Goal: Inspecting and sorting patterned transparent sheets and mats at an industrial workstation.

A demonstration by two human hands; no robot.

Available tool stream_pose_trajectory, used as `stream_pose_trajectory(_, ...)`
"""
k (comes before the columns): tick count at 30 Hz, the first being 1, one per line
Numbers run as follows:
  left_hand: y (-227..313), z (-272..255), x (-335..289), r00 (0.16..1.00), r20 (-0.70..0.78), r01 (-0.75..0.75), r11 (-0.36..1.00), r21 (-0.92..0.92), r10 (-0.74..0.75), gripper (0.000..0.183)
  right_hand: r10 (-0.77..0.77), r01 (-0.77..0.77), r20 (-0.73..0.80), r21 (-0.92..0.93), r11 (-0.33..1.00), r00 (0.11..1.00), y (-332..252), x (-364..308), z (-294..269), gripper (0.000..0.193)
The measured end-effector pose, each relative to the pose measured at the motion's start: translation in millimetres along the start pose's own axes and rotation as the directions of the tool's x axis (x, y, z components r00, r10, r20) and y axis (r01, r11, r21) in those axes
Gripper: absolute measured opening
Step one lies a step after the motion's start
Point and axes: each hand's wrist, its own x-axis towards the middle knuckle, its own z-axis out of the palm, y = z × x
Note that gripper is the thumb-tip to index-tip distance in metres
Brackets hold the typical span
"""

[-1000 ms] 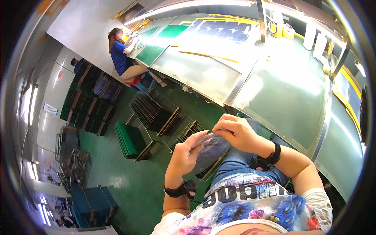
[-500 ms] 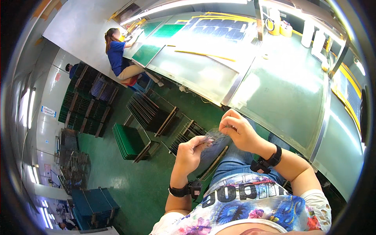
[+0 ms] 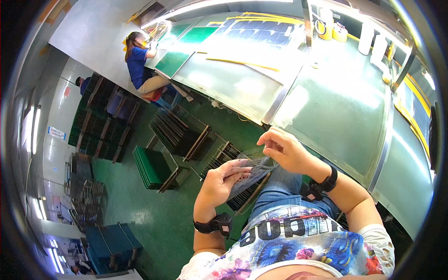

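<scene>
Clear film [image 3: 257, 174] sits pinched in the curled left hand [image 3: 218, 185].

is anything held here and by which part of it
Clear plastic film: the left hand pinches it at its left side, between thumb and fingers. Whether the right hand grips it too cannot be told.

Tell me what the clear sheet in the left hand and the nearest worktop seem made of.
Clear sheet: probably thin, shiny plastic film, being see-through and wrinkled. Worktop: smooth, glossy, maybe glass or a coated panel, judging by its bright reflections.
</scene>
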Motion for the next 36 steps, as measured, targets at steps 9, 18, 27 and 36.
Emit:
stream_pose_trajectory(9, -1.0, -3.4, -2.3, 1.0, 0.022, -0.011, 0.999, -0.04, 0.012, 0.028, -0.279, 0.274, -0.006, -0.173, 0.946, 0.96, -8.4, -6.2, 4.9, 0.021)
stream_pose_trajectory(18, 2.0, -4.8, -6.9, 0.996, 0.086, -0.025, 0.999, -0.042, 0.028, 0.029, -0.424, 0.401, 0.032, -0.399, 0.825, 0.905, -0.7, -6.8, 13.5, 0.014)
stream_pose_trajectory(27, -0.7, -8.8, -5.7, 0.999, 0.031, -0.034, 0.998, 0.056, 0.033, 0.012, -0.154, 0.152, -0.052, -0.036, 0.988, 0.987, -2.9, -13.9, 18.3, 0.007)
stream_pose_trajectory(36, -2.0, -25.9, -4.1, 0.987, 0.135, 0.071, 0.991, 0.109, -0.085, 0.013, -0.284, 0.321, 0.164, -0.288, 0.902, 0.945, -16.9, -13.9, 6.5, 0.017)
